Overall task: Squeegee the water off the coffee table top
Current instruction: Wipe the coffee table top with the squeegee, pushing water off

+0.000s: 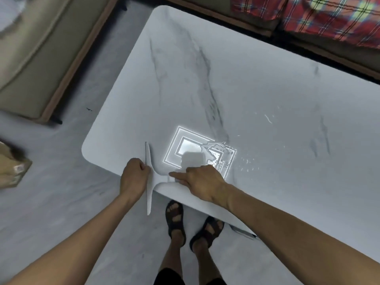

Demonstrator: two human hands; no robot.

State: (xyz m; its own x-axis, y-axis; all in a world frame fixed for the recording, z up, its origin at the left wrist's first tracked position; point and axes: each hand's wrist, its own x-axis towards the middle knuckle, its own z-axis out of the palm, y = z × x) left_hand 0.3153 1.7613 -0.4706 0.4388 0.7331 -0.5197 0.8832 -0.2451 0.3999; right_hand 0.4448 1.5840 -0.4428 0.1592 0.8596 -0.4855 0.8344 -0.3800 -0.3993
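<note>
A white squeegee (153, 177) lies at the near edge of the white marble coffee table top (236, 83), its long blade running front to back and overhanging the edge. My right hand (202, 178) grips its handle with the index finger stretched along it. My left hand (134, 173) pinches the blade near its middle. A puddle of water (213, 153) and scattered droplets (246, 163) sit just behind and to the right of my right hand, under the bright reflection of a ceiling light.
A beige sofa (35, 58) stands to the left, and a sofa with a red plaid cloth (329, 19) runs along the far side. A cardboard box (12, 167) is on the grey floor at left. My sandalled feet (193, 223) stand by the table's near edge.
</note>
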